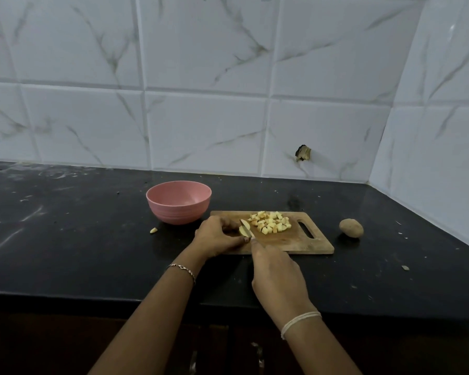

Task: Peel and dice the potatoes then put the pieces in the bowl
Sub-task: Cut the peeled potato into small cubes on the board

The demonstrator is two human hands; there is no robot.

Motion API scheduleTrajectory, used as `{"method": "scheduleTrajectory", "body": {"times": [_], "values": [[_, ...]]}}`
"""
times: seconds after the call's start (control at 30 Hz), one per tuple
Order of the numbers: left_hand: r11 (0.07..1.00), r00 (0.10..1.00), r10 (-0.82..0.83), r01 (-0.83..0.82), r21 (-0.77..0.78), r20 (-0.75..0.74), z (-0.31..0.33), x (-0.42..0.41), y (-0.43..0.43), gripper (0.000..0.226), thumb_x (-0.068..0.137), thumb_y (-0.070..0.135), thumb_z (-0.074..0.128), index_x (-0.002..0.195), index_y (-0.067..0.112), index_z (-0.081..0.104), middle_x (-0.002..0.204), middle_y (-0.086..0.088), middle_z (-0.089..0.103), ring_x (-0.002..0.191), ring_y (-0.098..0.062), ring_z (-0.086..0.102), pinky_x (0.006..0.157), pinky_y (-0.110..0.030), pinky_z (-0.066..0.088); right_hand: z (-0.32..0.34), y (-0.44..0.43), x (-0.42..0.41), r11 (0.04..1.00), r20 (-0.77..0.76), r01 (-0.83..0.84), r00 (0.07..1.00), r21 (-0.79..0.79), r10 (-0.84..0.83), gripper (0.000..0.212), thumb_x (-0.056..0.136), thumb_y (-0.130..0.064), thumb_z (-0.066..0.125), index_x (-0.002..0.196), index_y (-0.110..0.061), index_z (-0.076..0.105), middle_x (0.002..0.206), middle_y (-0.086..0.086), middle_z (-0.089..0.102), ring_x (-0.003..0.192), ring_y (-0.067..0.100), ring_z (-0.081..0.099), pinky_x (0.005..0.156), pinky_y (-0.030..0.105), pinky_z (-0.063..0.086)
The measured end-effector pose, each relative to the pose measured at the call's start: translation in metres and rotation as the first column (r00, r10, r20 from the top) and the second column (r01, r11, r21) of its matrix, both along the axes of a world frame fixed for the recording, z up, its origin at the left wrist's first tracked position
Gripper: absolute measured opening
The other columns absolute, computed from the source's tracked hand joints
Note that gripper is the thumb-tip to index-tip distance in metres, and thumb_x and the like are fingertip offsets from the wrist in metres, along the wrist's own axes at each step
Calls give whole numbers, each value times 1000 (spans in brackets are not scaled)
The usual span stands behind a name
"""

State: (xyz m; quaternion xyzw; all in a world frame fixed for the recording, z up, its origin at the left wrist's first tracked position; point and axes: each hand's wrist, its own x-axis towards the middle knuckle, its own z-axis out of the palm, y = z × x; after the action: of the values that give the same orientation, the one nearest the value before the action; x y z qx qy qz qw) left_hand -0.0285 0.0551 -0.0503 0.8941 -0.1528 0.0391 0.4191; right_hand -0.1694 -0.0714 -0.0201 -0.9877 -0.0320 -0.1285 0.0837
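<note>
A wooden cutting board (295,243) lies on the black counter. My left hand (217,235) holds a pale potato piece (243,231) down at the board's left end, fingers curled over it. My right hand (275,277) grips a knife (246,227) whose blade rests on that piece. A heap of diced potato (271,222) sits at the board's far middle. A pink bowl (178,203), which looks empty, stands just behind and left of the board. One whole unpeeled potato (351,227) lies on the counter right of the board.
A stray potato bit (153,230) lies left of the board, near the bowl. A small scrap (404,267) lies at the right front. The tiled wall (228,104) closes the back and right side. The counter's front edge (92,296) runs below my forearms.
</note>
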Motion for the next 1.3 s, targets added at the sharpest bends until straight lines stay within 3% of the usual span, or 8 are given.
{"method": "scheduleTrajectory", "body": {"times": [0.33,0.47,0.67,0.77,0.83,0.93,1.17,1.3], "values": [[1000,1000,-19,19,20,-1,1,-1,1,44,68,53,79,104,28,76,105,18,71,105,-3,63,101,-43,47,16,0,15,1000,-120,-12,993,-3,11,55,94,-12,57,145,-22,38,121,5,58,109,21,57,81,31,47],[1000,1000,3,-3,-3,10,2,-4,0,72,49,73,64,103,28,76,104,17,72,103,-3,64,99,-42,48,20,2,13,999,-78,-23,997,-23,21,37,97,-8,49,134,-14,51,117,7,60,107,23,59,84,32,49],[1000,1000,4,-4,7,14,0,-6,-2,82,44,80,56,108,32,74,107,16,72,106,-4,63,100,-41,48,27,0,8,1000,-168,-2,986,-27,-2,43,96,-12,54,138,-19,48,123,5,57,110,21,57,86,31,48],[999,1000,18,-18,31,16,0,-4,-3,75,50,76,64,109,31,74,109,14,71,109,-6,63,101,-40,47,32,-4,0,999,-216,9,976,-46,-19,43,95,-12,57,136,-19,49,126,6,55,114,22,55,89,32,48],[998,998,46,-47,47,36,0,-4,-5,55,65,61,76,110,29,73,111,11,71,110,-10,62,100,-41,47,37,-7,-4,998,-282,21,959,-59,-37,45,93,-14,61,136,-19,48,128,6,54,115,22,54,89,34,48],[996,995,72,-76,49,63,-1,-2,-5,40,76,45,79,111,26,72,111,7,71,110,-13,62,99,-40,47,39,-11,-5,994,-365,45,928,-97,-78,50,91,-16,64,137,-21,46,127,6,53,107,21,54,80,33,45],[999,998,48,-50,20,51,-3,-5,-3,47,73,44,81,116,29,68,112,11,68,110,-10,61,102,-41,45,36,-30,-7,997,-301,66,951,-33,-73,43,94,-20,59,136,-27,51,124,4,56,106,21,58,88,35,52],[993,989,43,-57,99,139,3,-19,-7,65,71,49,80,130,39,54,132,12,52,125,-9,48,100,-32,29,22,-36,-13,997,-38,25,999,70,-22,34,95,-25,53,128,-35,57,114,-4,59,96,13,56,79,30,54]]}}
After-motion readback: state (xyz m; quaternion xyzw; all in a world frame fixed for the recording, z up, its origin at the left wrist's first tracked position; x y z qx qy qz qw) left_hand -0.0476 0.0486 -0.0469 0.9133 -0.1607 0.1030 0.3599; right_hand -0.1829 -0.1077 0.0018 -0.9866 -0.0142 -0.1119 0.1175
